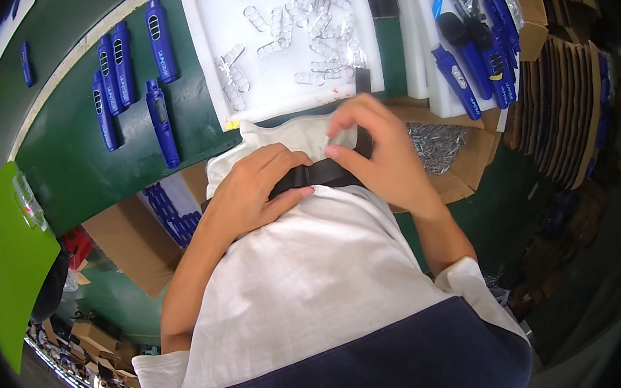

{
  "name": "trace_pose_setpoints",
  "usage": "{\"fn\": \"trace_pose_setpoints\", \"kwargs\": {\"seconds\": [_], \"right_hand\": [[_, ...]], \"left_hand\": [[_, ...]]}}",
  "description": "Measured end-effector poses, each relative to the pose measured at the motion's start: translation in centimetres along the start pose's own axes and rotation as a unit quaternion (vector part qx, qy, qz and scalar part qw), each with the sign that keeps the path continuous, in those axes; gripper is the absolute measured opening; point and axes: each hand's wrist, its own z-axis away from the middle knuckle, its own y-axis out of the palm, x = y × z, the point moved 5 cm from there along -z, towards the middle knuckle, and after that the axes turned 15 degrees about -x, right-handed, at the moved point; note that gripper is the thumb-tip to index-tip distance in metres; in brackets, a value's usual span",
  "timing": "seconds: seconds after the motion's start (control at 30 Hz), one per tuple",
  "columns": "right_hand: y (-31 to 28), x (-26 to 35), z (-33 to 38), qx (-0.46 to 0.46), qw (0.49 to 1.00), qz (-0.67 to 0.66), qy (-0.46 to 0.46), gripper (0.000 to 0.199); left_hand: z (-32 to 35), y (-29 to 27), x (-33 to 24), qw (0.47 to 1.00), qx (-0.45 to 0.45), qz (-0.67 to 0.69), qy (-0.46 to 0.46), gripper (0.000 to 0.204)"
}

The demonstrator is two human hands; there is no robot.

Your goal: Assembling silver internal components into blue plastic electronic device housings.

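Note:
A black strap (340, 174) runs around my waist over the white shirt (294, 254). My left hand (261, 183) is closed on the strap, thumb below and fingers above, beside what looks like a buckle. My right hand (388, 154) hovers at the strap's right part, thumb and fingertips apart with nothing visible between them. Behind this hand a loose strap end (363, 82) stands up to the tray's edge. Just beyond both hands lies the white foam tray (210, 62), holding several clear plastic pieces (321, 23).
Several blue microphone bodies (122, 63) lie on the green table (65, 171) at left. More blue microphones (461, 62), some black-headed, sit at right. Below them a cardboard box (471, 172) holds small metallic-looking parts. A green clipboard (5, 250) stands far left, stacked cardboard dividers (554, 110) far right.

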Motion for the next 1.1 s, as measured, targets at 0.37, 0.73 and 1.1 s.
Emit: {"fn": "trace_pose_setpoints", "kwargs": {"seconds": [0.37, 0.73, 1.1], "right_hand": [[1.0, -0.9, 3.0, 0.015, 0.998, 0.050, 0.026, 0.023], [2.3, -0.5, 2.3, -0.094, 0.971, 0.177, -0.128, 0.015], [2.1, -0.1, 4.5, -0.271, 0.920, 0.223, -0.176, 0.017]], "left_hand": [[-1.6, 0.2, 1.5, 0.986, -0.013, 0.103, -0.127, 0.026], [-1.6, 0.2, 1.5, 0.987, -0.016, 0.074, -0.141, 0.027], [-1.0, 0.8, 0.1, 0.998, -0.042, -0.020, -0.034, 0.031]]}}
